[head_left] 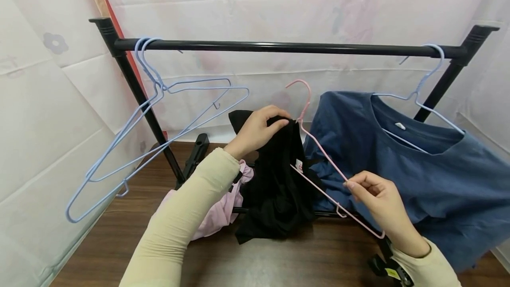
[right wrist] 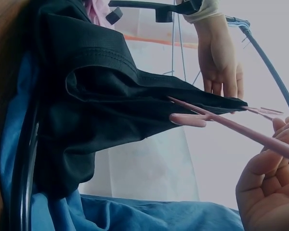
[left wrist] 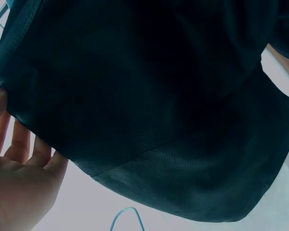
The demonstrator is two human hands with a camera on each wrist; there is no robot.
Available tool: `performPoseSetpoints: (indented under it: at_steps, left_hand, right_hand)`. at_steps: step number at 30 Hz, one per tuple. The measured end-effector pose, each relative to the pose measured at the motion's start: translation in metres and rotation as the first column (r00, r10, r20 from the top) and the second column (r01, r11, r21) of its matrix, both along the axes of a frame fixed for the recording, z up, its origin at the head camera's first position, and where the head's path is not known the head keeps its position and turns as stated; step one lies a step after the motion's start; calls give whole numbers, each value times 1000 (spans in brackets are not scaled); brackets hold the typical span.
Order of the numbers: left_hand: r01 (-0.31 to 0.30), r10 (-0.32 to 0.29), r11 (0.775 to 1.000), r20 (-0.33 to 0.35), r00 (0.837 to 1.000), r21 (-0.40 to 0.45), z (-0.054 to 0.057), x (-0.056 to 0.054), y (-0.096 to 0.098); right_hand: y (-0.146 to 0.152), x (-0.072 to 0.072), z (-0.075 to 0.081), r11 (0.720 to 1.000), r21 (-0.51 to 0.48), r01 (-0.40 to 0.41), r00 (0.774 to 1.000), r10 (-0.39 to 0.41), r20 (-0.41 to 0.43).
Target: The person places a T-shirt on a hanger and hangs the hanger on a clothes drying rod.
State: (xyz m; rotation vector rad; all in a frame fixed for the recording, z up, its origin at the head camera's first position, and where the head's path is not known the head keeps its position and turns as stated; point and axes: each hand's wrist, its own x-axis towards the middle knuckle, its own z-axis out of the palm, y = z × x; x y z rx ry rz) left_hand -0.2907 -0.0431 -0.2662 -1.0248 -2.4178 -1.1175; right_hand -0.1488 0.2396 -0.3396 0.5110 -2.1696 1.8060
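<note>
A black garment (head_left: 275,180) with a white tag hangs from my left hand (head_left: 260,127), whose thumb and fingers pinch its top edge. In the left wrist view the dark cloth (left wrist: 149,96) fills most of the picture beside the left hand (left wrist: 26,178). My right hand (head_left: 376,200) pinches the sloping arm of a pink wire hanger (head_left: 324,152). The hanger's left part is hidden inside the black garment, while its hook stands up free below the rail. From the right wrist view, the pink hanger (right wrist: 241,129) enters the garment's opening (right wrist: 111,72), and the right hand (right wrist: 272,178) grips it.
A black rail (head_left: 279,48) spans the rack. Blue wire hangers (head_left: 159,87) hang at its left end; a blue shirt (head_left: 398,167) hangs on another at the right. Pink cloth (head_left: 219,216) lies over the lower bar, behind the left forearm. The wooden surface (head_left: 255,260) lies below.
</note>
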Motion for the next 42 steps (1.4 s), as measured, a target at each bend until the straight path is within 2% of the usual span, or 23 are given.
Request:
performPoseSetpoints:
  at_steps: [9, 13, 19, 24, 30, 32, 38, 42]
  left_hand:
    - [19, -19, 999, 11, 1000, 51, -1, 2, -8]
    - [32, -33, 997, 12, 999, 67, -2, 2, -9]
    - [62, -60, 993, -16, 998, 97, -3, 1, -10]
    - [77, -75, 992, -27, 997, 101, -3, 0, -12]
    - [76, -75, 990, -14, 997, 119, -1, 1, -15]
    - [76, -74, 989, -25, 997, 130, 1, 1, -17]
    - [65, -59, 986, -44, 997, 152, 4, 1, -23]
    - [59, -52, 987, -48, 997, 152, 5, 1, -25]
  right_hand:
    - [5, 1, 2, 998, 65, 7, 999, -9, 35]
    - [6, 1, 4, 994, 95, 61, 996, -68, 65]
    - [9, 0, 5, 991, 77, 108, 992, -113, 63]
    - [13, -2, 4, 995, 24, 96, 995, -97, 14]
    - [21, -2, 8, 977, 87, 195, 980, -198, 24]
    - [25, -2, 8, 974, 68, 215, 975, -218, 35]
    - [35, -8, 4, 979, -74, 189, 981, -185, 63]
    - [40, -17, -3, 975, -89, 202, 978, -195, 76]
